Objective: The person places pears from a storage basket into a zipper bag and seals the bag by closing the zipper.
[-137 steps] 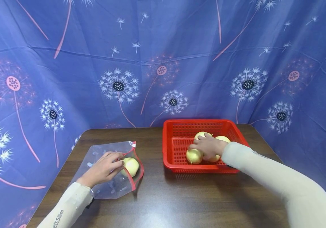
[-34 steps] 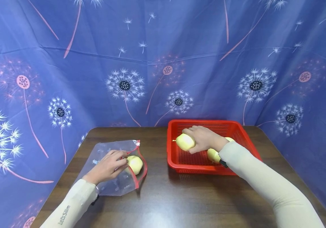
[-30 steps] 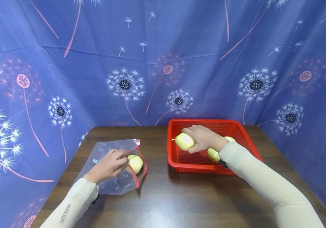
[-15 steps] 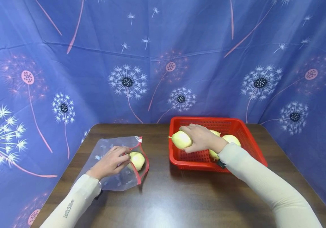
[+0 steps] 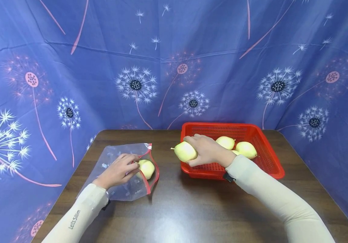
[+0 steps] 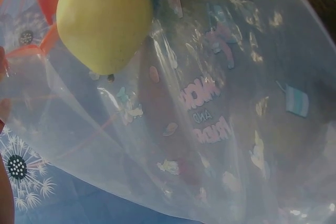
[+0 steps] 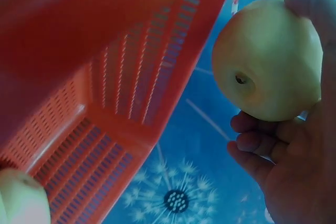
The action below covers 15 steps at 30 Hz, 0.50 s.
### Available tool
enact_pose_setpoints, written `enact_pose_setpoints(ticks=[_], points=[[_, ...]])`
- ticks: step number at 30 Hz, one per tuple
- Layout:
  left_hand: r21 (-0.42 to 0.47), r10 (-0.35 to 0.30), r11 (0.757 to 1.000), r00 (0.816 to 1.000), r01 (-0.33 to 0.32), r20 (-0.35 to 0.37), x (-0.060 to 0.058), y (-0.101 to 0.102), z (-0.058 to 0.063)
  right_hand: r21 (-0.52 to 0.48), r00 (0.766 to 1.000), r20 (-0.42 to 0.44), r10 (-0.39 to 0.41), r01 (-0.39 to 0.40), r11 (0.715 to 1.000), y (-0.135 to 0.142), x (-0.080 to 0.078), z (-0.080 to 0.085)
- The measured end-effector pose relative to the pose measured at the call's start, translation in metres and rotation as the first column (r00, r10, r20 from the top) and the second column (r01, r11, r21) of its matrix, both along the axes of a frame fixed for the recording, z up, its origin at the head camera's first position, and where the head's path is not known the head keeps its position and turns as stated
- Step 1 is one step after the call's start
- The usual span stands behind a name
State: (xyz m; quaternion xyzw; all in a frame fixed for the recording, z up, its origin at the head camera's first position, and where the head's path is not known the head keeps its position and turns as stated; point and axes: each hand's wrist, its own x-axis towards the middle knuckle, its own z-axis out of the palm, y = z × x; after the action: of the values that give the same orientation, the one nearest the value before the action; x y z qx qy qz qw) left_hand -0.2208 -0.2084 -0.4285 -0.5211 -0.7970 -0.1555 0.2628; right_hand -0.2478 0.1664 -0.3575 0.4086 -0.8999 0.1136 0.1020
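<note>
fruit (image 5: pixel 185 151): pale yellow | basket (image 5: pixel 204 129), bag edging (image 5: pixel 148 189): red | cloth (image 5: pixel 161 33): blue, dandelions

Bag (image 5: pixel 131 191) on the left of the bench (image 5: pixel 174 209), one pear (image 5: pixel 147 168) inside; over to the right sits the basket (image 5: pixel 219 125), more pears (image 5: pixel 246 149) in it, cloth (image 5: pixel 161 33) behind!

There are five visible pears (image 5: pixel 185 151), two hands (image 5: pixel 120 171), one bag (image 5: pixel 124 192), one basket (image 5: pixel 222 125) and one table (image 5: pixel 216 212).

At 4 o'clock, the right hand (image 7: pixel 296 169) grips a yellow-green pear (image 7: pixel 273 51) at 2 o'clock, its dark calyx (image 7: pixel 241 78) showing. A red slotted basket (image 7: pixel 114 125) spans 7 to 12, a second pear (image 7: pixel 22 200) at 8. Blue dandelion-print cloth (image 7: pixel 184 174) shows at 6.
</note>
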Motion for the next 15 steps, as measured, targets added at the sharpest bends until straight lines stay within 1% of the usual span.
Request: enact_pose_setpoints(ticks=[6, 15], points=[[0.006, -0.003, 1.000, 1.000, 0.003, 0.004, 0.000, 0.001, 0.001, -0.005, 1.000, -0.005, 0.021, -0.021, 1.000, -0.013, 0.007, -0.004], [0.011, -0.005, 1.000, 1.000, 0.005, -0.002, 0.001, 0.001, 0.002, -0.055, 0.999, -0.008, 0.049, -0.049, 0.997, -0.032, 0.014, -0.010]])
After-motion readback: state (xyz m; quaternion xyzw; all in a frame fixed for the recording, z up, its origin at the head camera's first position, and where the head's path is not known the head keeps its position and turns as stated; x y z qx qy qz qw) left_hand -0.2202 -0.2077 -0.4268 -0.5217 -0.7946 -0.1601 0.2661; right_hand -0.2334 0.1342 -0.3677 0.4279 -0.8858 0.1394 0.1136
